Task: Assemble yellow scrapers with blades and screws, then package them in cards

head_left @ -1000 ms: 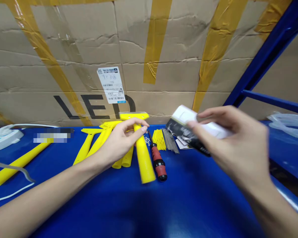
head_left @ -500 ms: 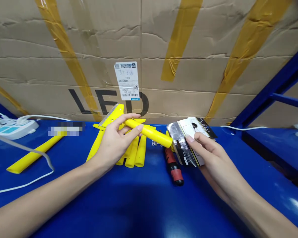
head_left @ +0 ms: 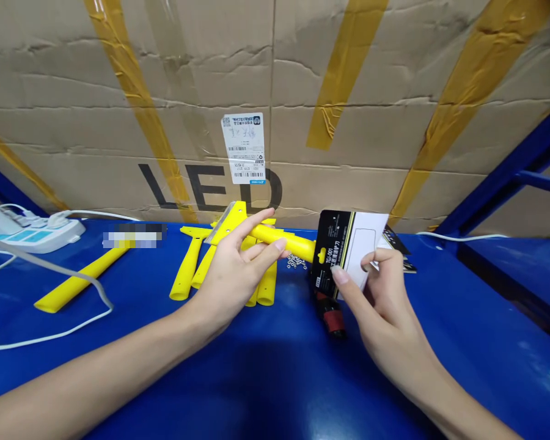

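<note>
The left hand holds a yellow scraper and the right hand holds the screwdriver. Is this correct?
Not quite: in the head view, the right hand holds a printed card, not the screwdriver. The left hand does hold a yellow scraper.

yellow scraper (head_left: 290, 240), card (head_left: 349, 247) — perhaps touching

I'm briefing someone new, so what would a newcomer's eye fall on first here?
Probably the bright yellow scraper held in the left hand, near the middle of the picture. Just right of it, the right hand holds a black-and-white card. Behind both, large black LED lettering marks a taped cardboard box.
</note>
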